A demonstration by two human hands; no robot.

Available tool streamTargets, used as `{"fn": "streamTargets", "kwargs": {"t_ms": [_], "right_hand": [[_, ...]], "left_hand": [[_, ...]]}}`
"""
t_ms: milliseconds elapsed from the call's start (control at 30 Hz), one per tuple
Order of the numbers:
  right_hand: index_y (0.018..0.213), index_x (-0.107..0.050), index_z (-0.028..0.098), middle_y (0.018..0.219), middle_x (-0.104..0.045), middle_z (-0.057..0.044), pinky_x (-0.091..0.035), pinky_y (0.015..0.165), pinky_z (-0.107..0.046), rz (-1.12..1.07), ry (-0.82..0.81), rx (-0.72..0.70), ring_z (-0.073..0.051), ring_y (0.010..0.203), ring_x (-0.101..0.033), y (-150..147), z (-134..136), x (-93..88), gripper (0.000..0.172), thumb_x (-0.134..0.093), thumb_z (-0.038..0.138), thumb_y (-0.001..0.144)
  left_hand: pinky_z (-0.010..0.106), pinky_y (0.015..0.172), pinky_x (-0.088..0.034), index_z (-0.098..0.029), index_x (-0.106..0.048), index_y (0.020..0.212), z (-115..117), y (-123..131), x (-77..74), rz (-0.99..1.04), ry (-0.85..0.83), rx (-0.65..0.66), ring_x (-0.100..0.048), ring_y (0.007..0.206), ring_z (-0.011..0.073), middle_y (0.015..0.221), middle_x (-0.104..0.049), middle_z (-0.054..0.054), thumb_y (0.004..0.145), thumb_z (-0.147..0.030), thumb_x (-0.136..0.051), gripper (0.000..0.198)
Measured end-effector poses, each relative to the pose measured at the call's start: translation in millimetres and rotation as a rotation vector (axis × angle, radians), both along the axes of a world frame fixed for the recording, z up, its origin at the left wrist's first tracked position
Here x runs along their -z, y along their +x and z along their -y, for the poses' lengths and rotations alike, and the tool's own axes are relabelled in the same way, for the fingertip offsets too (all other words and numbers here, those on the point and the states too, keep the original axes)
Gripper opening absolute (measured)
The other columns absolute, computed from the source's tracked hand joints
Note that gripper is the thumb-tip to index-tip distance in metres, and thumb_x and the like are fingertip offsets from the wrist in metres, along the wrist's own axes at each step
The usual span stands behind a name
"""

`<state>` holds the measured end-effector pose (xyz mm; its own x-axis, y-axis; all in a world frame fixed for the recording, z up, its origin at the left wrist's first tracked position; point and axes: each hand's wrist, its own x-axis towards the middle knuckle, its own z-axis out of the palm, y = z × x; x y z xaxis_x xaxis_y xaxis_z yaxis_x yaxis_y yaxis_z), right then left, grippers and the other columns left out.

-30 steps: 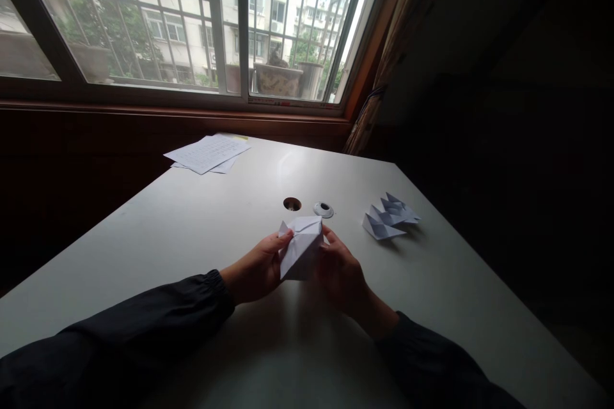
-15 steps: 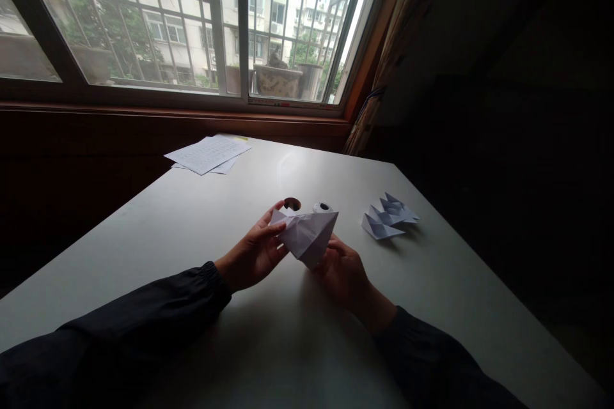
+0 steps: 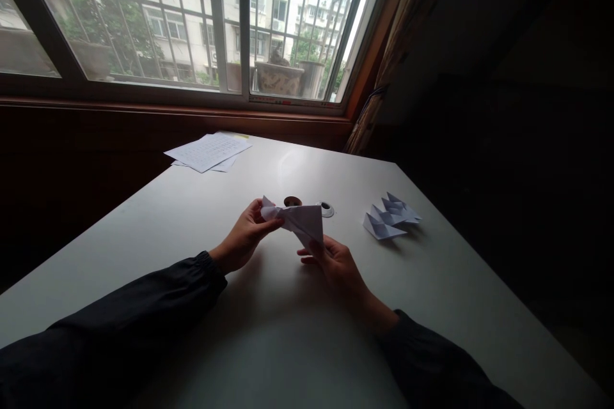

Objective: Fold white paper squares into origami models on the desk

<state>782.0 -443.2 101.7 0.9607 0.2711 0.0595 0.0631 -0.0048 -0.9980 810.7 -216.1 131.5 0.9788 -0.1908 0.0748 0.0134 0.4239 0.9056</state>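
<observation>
A piece of folded white paper (image 3: pixel 307 220) is held up above the table between both hands. My left hand (image 3: pixel 245 233) pinches its left end, with the thumb lying along the front. At the lower right corner, my right hand (image 3: pixel 336 262) grips the paper between thumb and fingers. The sheet is creased into pointed flaps, one of them sticking up by my left fingers. To the right, several folded paper boats (image 3: pixel 391 217) stand nested in a row on the white table (image 3: pixel 192 217).
Just behind the held paper are a round hole (image 3: pixel 292 202) in the tabletop and a small white ring-shaped object (image 3: pixel 327 209). Sheets with writing (image 3: pixel 206 152) lie at the table's far left corner. A barred window (image 3: pixel 192 25) rises beyond the far edge.
The folded paper has turned and shifted slightly left, and its left end now shows a raised point. My left hand has moved a little left with it; both hands still hold it.
</observation>
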Motion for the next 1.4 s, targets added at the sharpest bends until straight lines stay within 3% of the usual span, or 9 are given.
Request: {"fn": "streamTargets", "kwargs": {"t_ms": [267, 433, 567, 667, 833, 1000, 1100, 1300, 1400], "right_hand": [[0.11, -0.075, 0.015, 0.104, -0.076, -0.014, -0.059, 0.076, -0.036, 0.074, -0.158, 0.051, -0.026, 0.09, -0.074, -6, 7, -3.9, 0.049, -0.062, 0.059, 0.093], [0.109, -0.072, 0.015, 0.098, -0.076, -0.012, -0.058, 0.066, -0.034, 0.095, -0.194, -0.019, -0.023, 0.076, -0.073, -10, 7, -8.3, 0.042, -0.06, 0.054, 0.096], [0.097, -0.074, 0.016, 0.083, -0.071, -0.007, -0.053, 0.064, -0.032, 0.161, -0.253, -0.042, -0.02, 0.072, -0.066, -12, 7, -8.6, 0.039, -0.059, 0.051, 0.096], [0.087, -0.072, 0.018, 0.084, -0.064, -0.005, -0.049, 0.061, -0.029, 0.23, -0.25, -0.04, -0.018, 0.072, -0.06, -13, 5, -9.8, 0.035, -0.057, 0.047, 0.098], [0.066, -0.061, 0.019, 0.067, -0.055, -0.002, -0.041, 0.057, -0.028, 0.311, -0.387, 0.081, -0.016, 0.062, -0.051, -10, 0, -10.0, 0.038, -0.059, 0.043, 0.096], [0.094, -0.071, 0.019, 0.074, -0.066, -0.004, -0.044, 0.059, -0.029, 0.327, -0.407, 0.209, -0.019, 0.065, -0.058, -3, -9, -7.7, 0.031, -0.057, 0.046, 0.098], [0.113, -0.069, 0.021, 0.079, -0.069, -0.004, -0.047, 0.06, -0.03, 0.335, -0.417, 0.25, -0.019, 0.064, -0.061, -3, -12, -8.1, 0.031, -0.059, 0.045, 0.096], [0.149, -0.042, 0.021, 0.084, -0.07, -0.004, -0.053, 0.063, -0.032, 0.283, -0.456, 0.25, -0.021, 0.067, -0.067, -6, -16, -6.7, 0.069, -0.068, 0.045, 0.09], [0.15, -0.036, 0.02, 0.082, -0.07, -0.003, -0.052, 0.059, -0.031, 0.264, -0.395, 0.142, -0.02, 0.063, -0.066, -8, -17, -6.4, 0.074, -0.07, 0.045, 0.088]], "left_hand": [[0.031, 0.09, -0.047, -0.019, -0.058, 0.102, -7, 6, 1.0, 0.015, 0.0, -0.02, -0.061, 0.088, 0.0133, 0.09, -0.064, -0.001, 0.073, -0.025, -0.088, 0.042], [0.026, 0.084, -0.046, -0.022, -0.064, 0.104, -5, 2, -1.7, -0.081, -0.07, -0.058, -0.061, 0.094, 0.0127, 0.107, -0.067, 0.001, 0.076, -0.03, -0.087, 0.037], [0.023, 0.079, -0.046, -0.022, -0.067, 0.103, -4, 3, 0.7, -0.15, -0.212, -0.061, -0.061, 0.088, 0.0103, 0.104, -0.068, 0.0, 0.078, -0.031, -0.086, 0.033], [0.021, 0.077, -0.048, -0.022, -0.065, 0.098, -4, 4, 3.3, -0.202, -0.287, -0.087, -0.062, 0.086, 0.0094, 0.1, -0.066, -0.001, 0.08, -0.031, -0.084, 0.028], [0.018, 0.077, -0.051, -0.024, -0.059, 0.104, 0, 2, 4.8, -0.229, -0.273, -0.146, -0.063, 0.084, 0.0073, 0.102, -0.065, -0.002, 0.083, -0.03, -0.082, 0.031], [0.036, 0.093, -0.056, -0.024, -0.046, 0.122, 11, -7, 2.8, -0.302, -0.108, -0.143, -0.069, 0.099, 0.0187, 0.122, -0.063, 0.011, 0.08, -0.033, -0.084, 0.058], [0.039, 0.099, -0.054, -0.022, -0.049, 0.12, 15, -11, 0.5, -0.344, -0.117, -0.117, -0.069, 0.103, 0.0215, 0.129, -0.061, 0.013, 0.085, -0.044, -0.078, 0.051], [0.04, 0.105, -0.048, -0.021, -0.06, 0.112, 12, -13, -3.5, -0.246, -0.05, 0.035, -0.064, 0.113, 0.0222, 0.128, -0.063, 0.011, 0.085, -0.039, -0.078, 0.037], [0.04, 0.102, -0.047, -0.023, -0.061, 0.115, 11, -16, -5.2, -0.176, -0.015, 0.105, -0.061, 0.117, 0.0233, 0.128, -0.064, 0.009, 0.083, -0.036, -0.08, 0.039]]}}
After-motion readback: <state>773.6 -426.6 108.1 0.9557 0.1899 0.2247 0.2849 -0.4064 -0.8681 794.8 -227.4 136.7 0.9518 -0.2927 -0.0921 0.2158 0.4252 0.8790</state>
